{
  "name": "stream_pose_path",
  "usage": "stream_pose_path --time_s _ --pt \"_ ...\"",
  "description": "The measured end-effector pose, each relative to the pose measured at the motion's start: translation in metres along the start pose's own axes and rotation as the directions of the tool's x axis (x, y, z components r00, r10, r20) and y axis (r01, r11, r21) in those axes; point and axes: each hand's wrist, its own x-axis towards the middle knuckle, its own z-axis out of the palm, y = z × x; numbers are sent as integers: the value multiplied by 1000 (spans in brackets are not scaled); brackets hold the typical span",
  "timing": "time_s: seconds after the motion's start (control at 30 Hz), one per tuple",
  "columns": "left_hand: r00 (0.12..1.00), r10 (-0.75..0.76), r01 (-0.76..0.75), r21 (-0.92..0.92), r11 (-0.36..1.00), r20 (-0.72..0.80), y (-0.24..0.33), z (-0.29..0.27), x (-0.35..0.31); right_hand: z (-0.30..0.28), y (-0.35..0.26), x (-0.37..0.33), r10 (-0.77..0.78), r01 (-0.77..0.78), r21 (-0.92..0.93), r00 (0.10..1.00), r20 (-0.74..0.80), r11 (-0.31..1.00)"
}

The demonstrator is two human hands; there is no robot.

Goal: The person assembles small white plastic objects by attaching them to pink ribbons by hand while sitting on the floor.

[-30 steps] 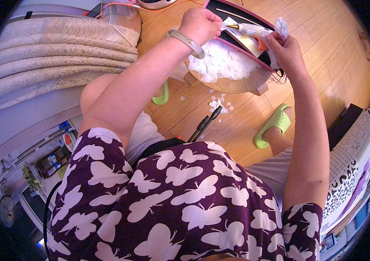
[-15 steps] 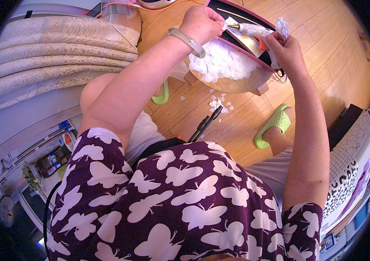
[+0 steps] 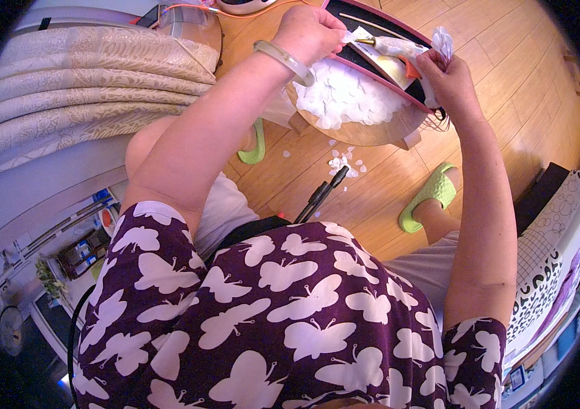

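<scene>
My left hand point(image 3: 306, 33), a pale bangle on its wrist, pinches a small white petal point(image 3: 348, 37) just left of a glue gun's brass tip. The glue gun point(image 3: 399, 48) has a whitish body and an orange trigger, and lies over a dark tray with a pink rim point(image 3: 389, 83). My right hand point(image 3: 451, 76) is closed on a small bunch of white petals point(image 3: 442, 42), which stands up above the fingers. It is right beside the gun's rear; whether it touches the gun I cannot tell. Loose white petals point(image 3: 348, 95) are heaped near the tray.
A round wooden stool point(image 3: 372, 135) bears the petal heap. Several petals point(image 3: 344, 162) lie scattered on the wood floor. A black pole point(image 3: 323, 194) reaches up from my lap. Patterned upholstery point(image 3: 99, 75) is at left, an orange cord point(image 3: 242, 13) at the top, a printed bag point(image 3: 552, 259) at right.
My left hand has drawn slightly left with the petal, away from the glue gun's tip. My right hand and the petal bunch stay in nearly the same place.
</scene>
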Motion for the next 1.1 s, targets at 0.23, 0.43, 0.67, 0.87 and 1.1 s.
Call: stream_pose_path --time_s 0.23,0.43,0.67,0.87,1.1 --pt "966 251 -204 400 893 -69 -6 2 2 0 1 -1 -12 12 29 1000 3 1000" --pt "987 158 -145 275 951 -27 -7 7 2 1 0 -1 1 -1 11 1000 -16 1000" --pt "992 126 -125 117 985 2 -14 11 9 2 -10 -5 20 -20 -11 1000 -10 1000" --pt "996 88 -86 -59 995 33 -16 11 11 2 -5 -3 4 -4 -2 999 -38 1000" --pt "999 -35 38 -104 994 25 -9 11 9 3 -8 -5 1 -2 -22 999 -48 1000"
